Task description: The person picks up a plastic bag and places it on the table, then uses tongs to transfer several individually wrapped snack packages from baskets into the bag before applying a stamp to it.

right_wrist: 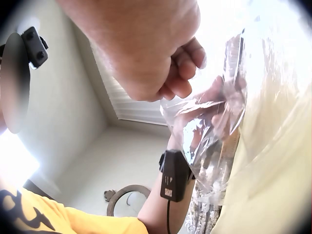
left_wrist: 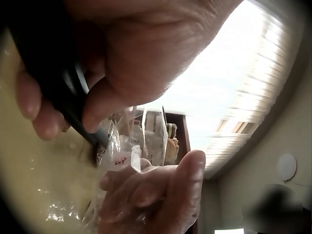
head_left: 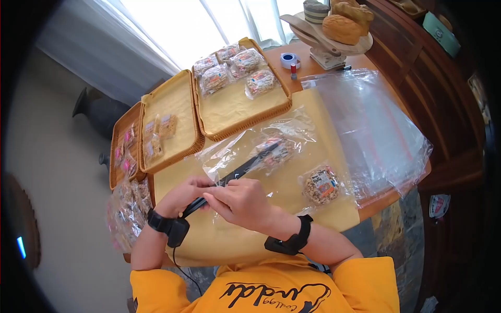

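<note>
My left hand [head_left: 180,197] grips a long black bar-shaped tool [head_left: 241,171], its far end stretching over a clear plastic bag [head_left: 297,125]. Inside that bag shows a round grain cake [head_left: 274,148] with a printed label. Close beside the left fingers, my right hand [head_left: 244,203] pinches the bag's near edge. In the left wrist view the black tool [left_wrist: 53,73] comes down against the film, and the right hand [left_wrist: 161,195] holds the film below it. Crinkled film [right_wrist: 204,117] hangs under the curled right fingers in the right wrist view. Another labelled grain cake [head_left: 322,184] lies to the right.
Wicker trays hold wrapped cakes: a large back one [head_left: 209,130], a middle one [head_left: 198,148] and a small left one [head_left: 112,180]. Flat clear bags [head_left: 376,130] lie stacked at right. Packs [head_left: 128,208] crowd the left edge. Tape [head_left: 288,60] and a bread stand [head_left: 334,44] are behind.
</note>
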`<action>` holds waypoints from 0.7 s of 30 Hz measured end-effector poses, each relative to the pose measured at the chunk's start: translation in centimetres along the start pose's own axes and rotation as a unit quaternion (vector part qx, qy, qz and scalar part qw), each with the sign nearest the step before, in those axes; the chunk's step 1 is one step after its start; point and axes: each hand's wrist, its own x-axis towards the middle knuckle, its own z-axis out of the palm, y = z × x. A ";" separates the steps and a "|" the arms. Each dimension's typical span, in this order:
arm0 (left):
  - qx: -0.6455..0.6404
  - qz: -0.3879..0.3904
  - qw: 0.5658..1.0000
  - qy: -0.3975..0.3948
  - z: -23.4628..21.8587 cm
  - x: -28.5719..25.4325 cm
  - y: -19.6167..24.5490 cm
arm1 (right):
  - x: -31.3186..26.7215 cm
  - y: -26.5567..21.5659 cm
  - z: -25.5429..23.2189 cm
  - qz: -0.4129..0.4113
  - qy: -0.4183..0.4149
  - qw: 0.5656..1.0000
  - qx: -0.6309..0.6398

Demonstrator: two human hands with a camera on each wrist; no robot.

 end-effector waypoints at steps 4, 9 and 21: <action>-0.021 -0.097 0.995 0.008 -3.2 -8.6 -1.6 | 0.1 0.1 -0.1 -0.004 -0.005 1.000 -0.010; -0.062 -0.075 0.992 0.080 -6.8 -18.2 -5.1 | 0.2 -0.4 -0.4 0.026 -0.009 0.999 -0.017; -0.006 0.008 0.997 0.080 -11.9 -6.1 3.8 | 0.1 0.5 -0.2 0.022 -0.018 0.998 -0.047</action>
